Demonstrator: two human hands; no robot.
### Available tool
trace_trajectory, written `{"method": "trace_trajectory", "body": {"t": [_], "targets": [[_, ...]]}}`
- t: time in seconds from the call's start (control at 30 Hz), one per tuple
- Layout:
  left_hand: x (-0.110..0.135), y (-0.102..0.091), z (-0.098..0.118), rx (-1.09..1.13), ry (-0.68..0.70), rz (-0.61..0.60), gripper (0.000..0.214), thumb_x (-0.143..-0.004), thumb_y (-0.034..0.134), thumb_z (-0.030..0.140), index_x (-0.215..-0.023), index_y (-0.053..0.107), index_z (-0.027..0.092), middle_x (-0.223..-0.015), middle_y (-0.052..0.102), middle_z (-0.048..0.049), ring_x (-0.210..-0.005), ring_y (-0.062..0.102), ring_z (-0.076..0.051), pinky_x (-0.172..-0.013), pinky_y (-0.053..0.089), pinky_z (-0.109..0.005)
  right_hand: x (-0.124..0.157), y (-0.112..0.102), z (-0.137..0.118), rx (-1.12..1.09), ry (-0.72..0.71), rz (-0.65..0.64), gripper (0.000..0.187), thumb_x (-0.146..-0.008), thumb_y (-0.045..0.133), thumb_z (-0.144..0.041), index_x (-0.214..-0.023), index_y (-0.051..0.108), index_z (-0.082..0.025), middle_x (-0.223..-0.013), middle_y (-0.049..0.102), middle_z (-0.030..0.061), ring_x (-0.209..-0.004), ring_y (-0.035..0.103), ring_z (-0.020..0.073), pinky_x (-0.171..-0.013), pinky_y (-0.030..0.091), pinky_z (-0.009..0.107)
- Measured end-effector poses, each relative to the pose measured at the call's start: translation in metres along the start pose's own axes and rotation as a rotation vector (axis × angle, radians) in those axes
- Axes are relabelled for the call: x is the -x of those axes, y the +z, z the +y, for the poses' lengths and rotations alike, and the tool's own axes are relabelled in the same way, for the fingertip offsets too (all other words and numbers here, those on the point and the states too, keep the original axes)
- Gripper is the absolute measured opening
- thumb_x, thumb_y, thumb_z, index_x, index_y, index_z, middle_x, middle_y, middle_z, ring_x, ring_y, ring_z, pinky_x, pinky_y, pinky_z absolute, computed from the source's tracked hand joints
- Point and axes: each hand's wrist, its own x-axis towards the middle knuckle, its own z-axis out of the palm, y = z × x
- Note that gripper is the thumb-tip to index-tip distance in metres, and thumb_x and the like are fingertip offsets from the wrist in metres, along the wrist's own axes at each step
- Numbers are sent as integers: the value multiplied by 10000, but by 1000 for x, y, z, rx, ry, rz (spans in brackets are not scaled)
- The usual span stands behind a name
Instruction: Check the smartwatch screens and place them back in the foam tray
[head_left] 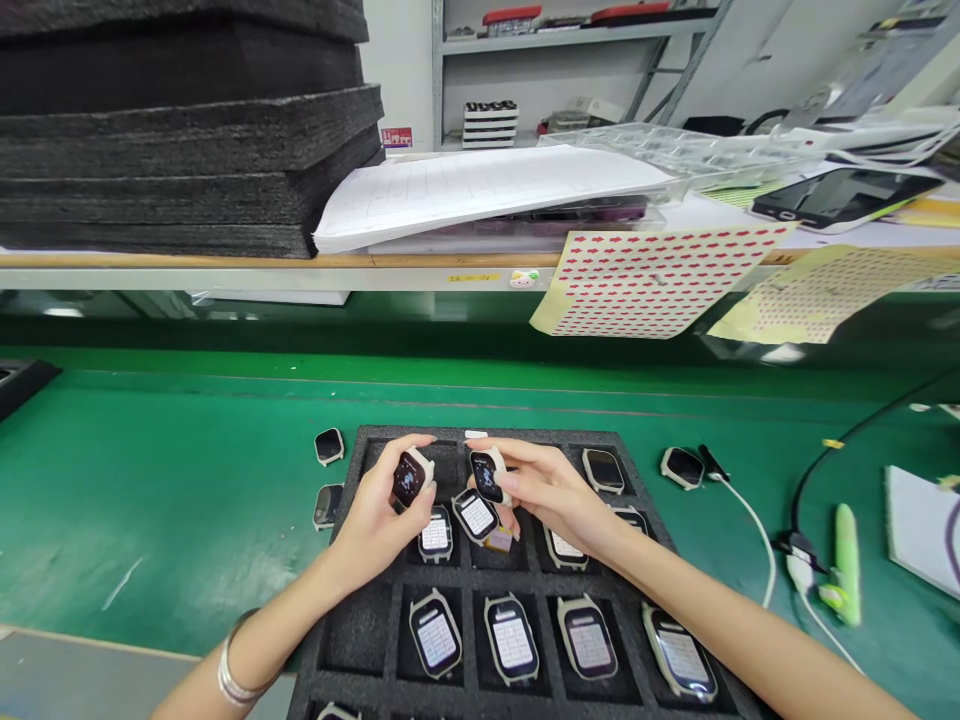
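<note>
My left hand [379, 525] is closed around a smartwatch body [410, 477] with a lit dark screen, held above the black foam tray [375, 640]. My right hand [551, 495] pinches a second smartwatch body [487, 475], also with a lit screen, just to the right of the first. Both hands hover over the tray's upper rows. Several more watch bodies with white screens lie in the tray's pockets, such as one [512, 640] in the front row. A small tan block [499, 541] lies under my right hand.
Loose watch bodies lie on the green mat left of the tray [329, 446] and right of it [681, 467]. A white cable and green tool [844, 565] lie at right. A shelf above carries stacked black foam [187, 130], papers and red sticker sheets [652, 280].
</note>
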Motion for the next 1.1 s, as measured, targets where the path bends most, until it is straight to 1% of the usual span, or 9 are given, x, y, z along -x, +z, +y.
{"method": "trace_trajectory", "body": {"t": [0.1, 0.17, 0.23, 0.3, 0.4, 0.5, 0.6, 0.77, 1.1], "targets": [[-2, 1, 0, 67, -35, 28, 405, -839, 566, 190, -1232, 482, 235, -1149, 559, -58, -914, 575, -184, -758, 478, -274, 0, 0, 1, -7, 4, -21, 474, -807, 697, -292, -1243, 574, -150, -840, 669, 64, -515, 597, 119, -493, 496, 243], [-4, 2, 1, 217, -101, 11, 467, -830, 596, 222, -1274, 448, 224, -1036, 586, -50, -787, 581, -158, -693, 490, -269, 0, -1, 1, -30, 13, -32, 520, -824, 681, -298, -1300, 518, -166, -914, 676, 86, -576, 627, 136, -527, 507, 251], [-7, 1, 4, 409, -172, -27, 513, -812, 625, 235, -1284, 430, 191, -946, 606, -46, -738, 594, -156, -654, 496, -269, -1, -2, 1, -58, 28, -41, 546, -846, 654, -325, -1335, 468, -168, -948, 676, 107, -615, 633, 148, -522, 502, 248], [-10, -1, 8, 569, -232, -53, 473, -803, 628, 225, -1240, 458, 160, -968, 629, -70, -786, 626, -177, -669, 504, -278, -1, -3, 2, -76, 35, -47, 499, -869, 619, -352, -1305, 476, -157, -940, 674, 117, -611, 624, 148, -496, 490, 238], [-11, -3, 12, 699, -306, -61, 362, -811, 596, 193, -1157, 499, 156, -1057, 648, -107, -905, 643, -219, -726, 513, -307, -2, -3, 3, -73, 43, -38, 368, -886, 588, -354, -1192, 523, -161, -965, 663, 119, -597, 621, 143, -473, 489, 231], [-10, -3, 12, 728, -341, -74, 347, -811, 572, 165, -1150, 496, 169, -1019, 681, -103, -989, 632, -242, -790, 511, -343, -1, -1, 4, -44, 29, 8, 329, -869, 607, -346, -1144, 543, -175, -885, 654, 74, -571, 615, 137, -439, 484, 214], [-8, -1, 7, 717, -309, -112, 399, -810, 549, 141, -1198, 470, 187, -1028, 682, -93, -1013, 627, -243, -816, 514, -361, 0, 0, 4, 18, 21, 47, 386, -860, 614, -314, -1214, 540, -178, -803, 639, 43, -553, 627, 145, -409, 484, 204], [-6, 2, 0, 679, -231, -167, 461, -811, 529, 137, -1258, 439, 210, -1074, 662, -92, -1012, 626, -251, -798, 538, -384, 1, -2, 5, 46, 16, 47, 453, -859, 607, -283, -1289, 518, -171, -870, 674, 78, -565, 657, 162, -408, 508, 216], [-5, 2, -1, 649, -208, -199, 362, -854, 518, 167, -1209, 451, 201, -1080, 656, -104, -1006, 629, -249, -807, 547, -399, 2, -2, 8, 113, -13, 57, 461, -846, 651, -285, -1271, 514, -171, -904, 684, 90, -549, 670, 166, -407, 529, 217]]}}
